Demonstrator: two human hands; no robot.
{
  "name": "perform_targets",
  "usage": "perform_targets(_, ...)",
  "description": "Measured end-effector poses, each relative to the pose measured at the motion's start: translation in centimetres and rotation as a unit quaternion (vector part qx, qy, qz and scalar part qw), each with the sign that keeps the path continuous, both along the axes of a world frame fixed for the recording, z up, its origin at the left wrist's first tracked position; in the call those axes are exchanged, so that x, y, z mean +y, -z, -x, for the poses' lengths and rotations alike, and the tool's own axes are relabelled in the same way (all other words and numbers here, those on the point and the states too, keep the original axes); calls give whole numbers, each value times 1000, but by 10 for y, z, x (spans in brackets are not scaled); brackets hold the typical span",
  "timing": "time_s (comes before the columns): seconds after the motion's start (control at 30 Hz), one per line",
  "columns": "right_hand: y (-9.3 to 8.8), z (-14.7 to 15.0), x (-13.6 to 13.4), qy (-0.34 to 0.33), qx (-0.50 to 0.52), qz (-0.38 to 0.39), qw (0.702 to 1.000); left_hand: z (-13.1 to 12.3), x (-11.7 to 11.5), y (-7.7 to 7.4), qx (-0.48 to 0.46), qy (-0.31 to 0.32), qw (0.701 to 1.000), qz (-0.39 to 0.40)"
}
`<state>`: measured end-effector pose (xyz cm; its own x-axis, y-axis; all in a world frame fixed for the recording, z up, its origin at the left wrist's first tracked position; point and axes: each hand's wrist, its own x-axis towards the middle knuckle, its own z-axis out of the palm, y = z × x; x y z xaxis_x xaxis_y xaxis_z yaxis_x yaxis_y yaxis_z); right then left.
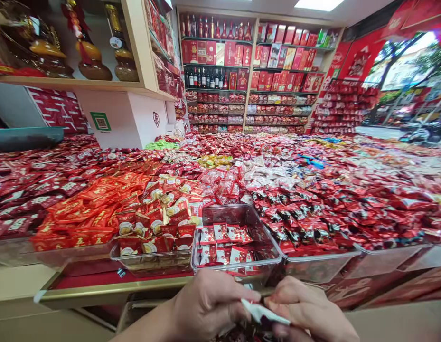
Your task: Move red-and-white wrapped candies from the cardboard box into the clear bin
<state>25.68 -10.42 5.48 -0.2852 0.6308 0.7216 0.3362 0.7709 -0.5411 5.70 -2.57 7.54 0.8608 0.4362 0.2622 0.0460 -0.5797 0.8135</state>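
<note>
Between your L fingers (246, 293) & R fingers (279, 308), pinched white pkt (260, 312) could slip b/c you've only got its edges.

Packet (259, 311) is showing white with a dark patch low, sitting pinched between left fingers (238, 292) and right fingers (281, 309), sloping down toward the right ones.

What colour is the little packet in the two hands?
The packet looks mostly white, with a dark patch low down, seen in the head view.
</note>
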Motion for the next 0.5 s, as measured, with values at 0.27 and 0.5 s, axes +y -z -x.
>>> perform_targets(0.27,7,0,6,253,-114,-218,936,-21,13,-16,-42,-92,944,313)
perform_targets(0.5,35,2,17,265,-75,-182,944,-35,16,-19,-63,-125,928,346)
